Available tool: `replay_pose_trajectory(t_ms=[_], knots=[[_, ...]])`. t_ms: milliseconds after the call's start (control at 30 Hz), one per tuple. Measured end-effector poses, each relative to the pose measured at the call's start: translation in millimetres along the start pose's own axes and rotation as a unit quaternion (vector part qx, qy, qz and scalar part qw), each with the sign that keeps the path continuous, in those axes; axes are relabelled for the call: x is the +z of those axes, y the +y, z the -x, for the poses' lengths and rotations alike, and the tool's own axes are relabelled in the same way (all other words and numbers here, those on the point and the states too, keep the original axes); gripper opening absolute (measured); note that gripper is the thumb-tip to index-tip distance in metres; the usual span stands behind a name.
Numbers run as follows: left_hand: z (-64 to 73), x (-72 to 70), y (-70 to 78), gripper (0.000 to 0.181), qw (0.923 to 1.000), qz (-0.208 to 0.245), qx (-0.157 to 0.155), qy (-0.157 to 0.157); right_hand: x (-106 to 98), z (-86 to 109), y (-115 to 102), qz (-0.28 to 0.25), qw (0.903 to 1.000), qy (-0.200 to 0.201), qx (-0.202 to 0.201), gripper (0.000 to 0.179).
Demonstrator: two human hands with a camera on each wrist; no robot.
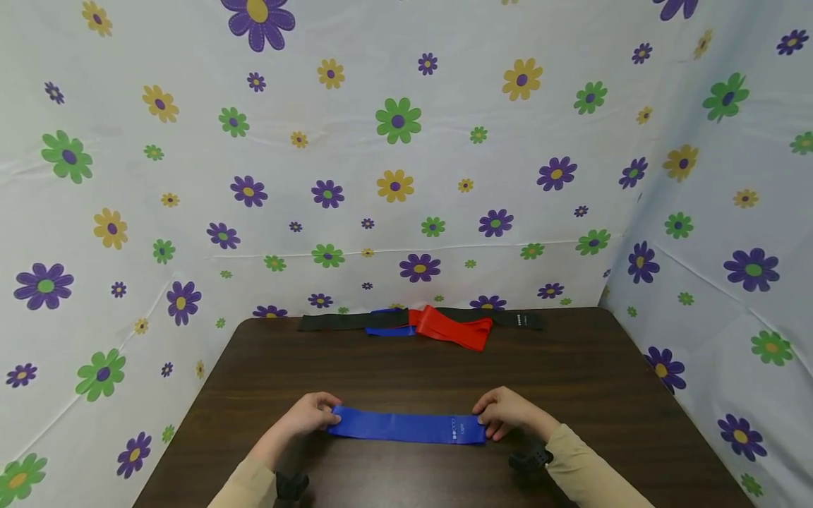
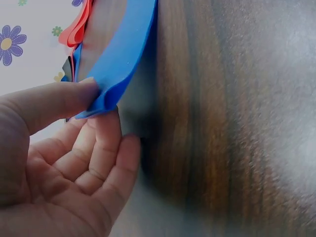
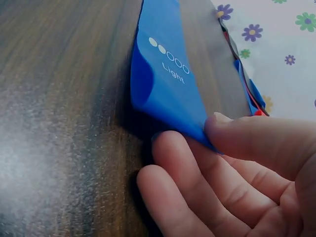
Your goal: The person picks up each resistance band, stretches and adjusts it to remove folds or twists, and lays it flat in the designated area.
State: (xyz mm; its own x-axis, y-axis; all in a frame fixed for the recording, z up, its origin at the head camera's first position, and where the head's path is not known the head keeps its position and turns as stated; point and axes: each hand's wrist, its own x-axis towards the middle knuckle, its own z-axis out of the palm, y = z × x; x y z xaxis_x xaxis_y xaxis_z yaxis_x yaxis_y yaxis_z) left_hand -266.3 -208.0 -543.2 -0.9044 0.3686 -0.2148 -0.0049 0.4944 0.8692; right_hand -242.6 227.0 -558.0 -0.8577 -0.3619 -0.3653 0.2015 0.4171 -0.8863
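A blue resistance band stretches flat between my two hands, low over the brown table. White print reading "Light" with a row of dots marks its right part. My left hand pinches the left end between thumb and fingers; in the left wrist view that folded end of the band sits under the thumb. At the other end my right hand pinches the band's upper corner. The right wrist view shows the band as a loop, its near edge bulging open beside the fingers.
Along the table's back edge lie a black band, a red band folded over it, and another blue band partly underneath. A white flowered cloth hangs behind and at the sides. Dark wrist devices sit on both wrists.
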Motion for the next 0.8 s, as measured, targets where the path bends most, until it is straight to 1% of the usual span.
replay_pose_trajectory(t_ms=[100, 200, 333, 400, 500, 600, 667, 733, 800], knots=[[0.4, -2.2, 3.1, 0.017, 0.9996, -0.022, -0.014, 0.013, 0.3, 0.4, 1.4, -0.008, 0.9999, -0.005, -0.005, 0.025], [-0.3, -4.7, 6.3, 0.019, 0.9984, -0.042, -0.026, 0.028, 1.3, 1.2, 2.9, -0.025, 0.9993, -0.02, -0.021, 0.027], [-3.0, -8.3, 11.3, 0.018, 0.9971, -0.055, -0.016, 0.051, 3.1, 2.3, 4.6, -0.046, 0.9967, -0.04, -0.052, 0.023], [-3.8, -10.5, 14.4, 0.017, 0.9962, -0.06, -0.009, 0.063, 5.0, 2.4, 4.1, -0.046, 0.9958, -0.044, -0.066, 0.019], [-8.1, -12.9, 16.8, 0.015, 0.9944, -0.066, -0.007, 0.081, 8.1, 3.2, 3.0, -0.037, 0.9952, -0.043, -0.08, 0.014], [-12.3, -15.9, 19.1, 0.011, 0.9917, -0.077, -0.015, 0.102, 11.7, 3.2, 2.8, -0.021, 0.9951, -0.039, -0.088, 0.011], [-14.6, -18.5, 21.4, 0.01, 0.9894, -0.083, -0.024, 0.116, 14.7, 2.6, 2.9, -0.014, 0.9952, -0.034, -0.09, 0.011], [-15.1, -21.8, 24.1, 0.01, 0.9877, -0.09, -0.026, 0.125, 18.3, 2.2, 2.0, -0.012, 0.9956, -0.026, -0.089, 0.013], [-15.4, -24.8, 25.8, 0.011, 0.9858, -0.094, -0.03, 0.136, 22.9, 2.1, 0.1, -0.019, 0.9958, -0.019, -0.087, 0.015]])
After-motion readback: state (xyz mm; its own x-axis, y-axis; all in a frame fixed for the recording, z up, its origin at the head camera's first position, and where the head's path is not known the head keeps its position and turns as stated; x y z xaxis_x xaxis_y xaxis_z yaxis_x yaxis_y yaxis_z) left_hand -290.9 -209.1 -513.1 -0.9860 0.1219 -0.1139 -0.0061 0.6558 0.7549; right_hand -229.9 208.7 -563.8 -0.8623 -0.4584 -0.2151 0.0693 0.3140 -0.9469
